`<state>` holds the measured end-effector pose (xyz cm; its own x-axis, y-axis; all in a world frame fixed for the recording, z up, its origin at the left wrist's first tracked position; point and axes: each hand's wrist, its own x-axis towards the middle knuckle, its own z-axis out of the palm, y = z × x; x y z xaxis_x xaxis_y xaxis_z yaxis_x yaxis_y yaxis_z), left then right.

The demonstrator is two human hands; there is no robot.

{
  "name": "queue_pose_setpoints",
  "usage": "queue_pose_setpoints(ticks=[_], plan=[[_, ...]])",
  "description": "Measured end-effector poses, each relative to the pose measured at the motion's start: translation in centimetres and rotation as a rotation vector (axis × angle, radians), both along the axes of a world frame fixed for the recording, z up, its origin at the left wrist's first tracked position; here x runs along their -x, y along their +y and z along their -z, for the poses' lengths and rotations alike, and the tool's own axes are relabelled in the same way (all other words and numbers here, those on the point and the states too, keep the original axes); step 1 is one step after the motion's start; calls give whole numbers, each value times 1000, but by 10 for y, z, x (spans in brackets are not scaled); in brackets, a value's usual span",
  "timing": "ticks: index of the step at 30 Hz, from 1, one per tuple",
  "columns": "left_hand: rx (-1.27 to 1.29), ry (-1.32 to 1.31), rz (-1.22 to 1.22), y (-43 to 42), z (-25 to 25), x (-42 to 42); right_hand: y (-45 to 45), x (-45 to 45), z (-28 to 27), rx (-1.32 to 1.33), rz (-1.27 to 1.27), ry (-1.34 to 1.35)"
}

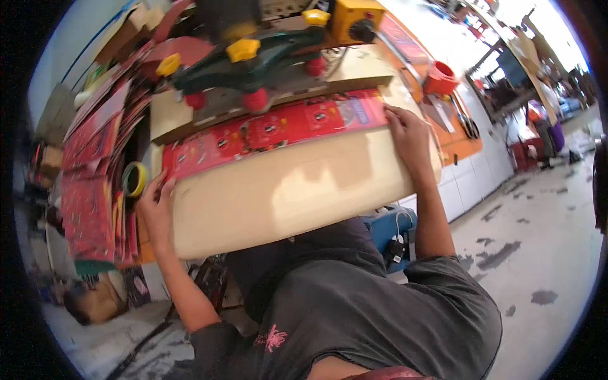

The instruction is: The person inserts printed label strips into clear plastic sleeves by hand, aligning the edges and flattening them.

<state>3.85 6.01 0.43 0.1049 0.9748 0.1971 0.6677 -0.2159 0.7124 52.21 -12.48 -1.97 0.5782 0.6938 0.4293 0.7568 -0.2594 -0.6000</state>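
Observation:
A long red printed sheet [272,136], glossy and strip-shaped, lies across a cream work board [304,190], its far edge close against the front of a dark green machine [253,73] with yellow knobs and red feet. My left hand [156,206] pinches the near left corner of the sheet, thumb and fingers closed at its edge. At the other end, my right hand [408,133] grips the right edge with its fingers bent. The underside of the sheet and some fingertips are hidden.
Stacks of red printed sheets [92,183] stand at the left, beside a yellow tape roll [133,179]. To the right are a red tape holder [441,78] and scissors [467,125] on an orange surface. A yellow control box [358,22] sits at the back.

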Motion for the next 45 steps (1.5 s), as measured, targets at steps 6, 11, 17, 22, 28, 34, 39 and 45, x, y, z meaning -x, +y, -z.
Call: queue_pose_setpoints(ticks=[6,11,17,22,28,34,39,45], plan=[[-21,-40,58,9,18,9,0,2,-4,66,27,44],[-13,-50,46,7,17,8,0,5,-4,20,17,45],[-55,-22,50,4,13,4,2,3,-2,15,-1,25],[-71,-3,48,6,15,3,1,2,-3,12,2,39],[-30,-33,34,4,13,4,2,6,-6,-1,-13,62],[-24,-73,15,1,9,0,2,9,-14,48,-1,46],[11,-65,14,-1,6,-1,2,11,-16,67,5,57],[-46,-25,35,-3,0,-3,4,10,-15,105,10,93]])
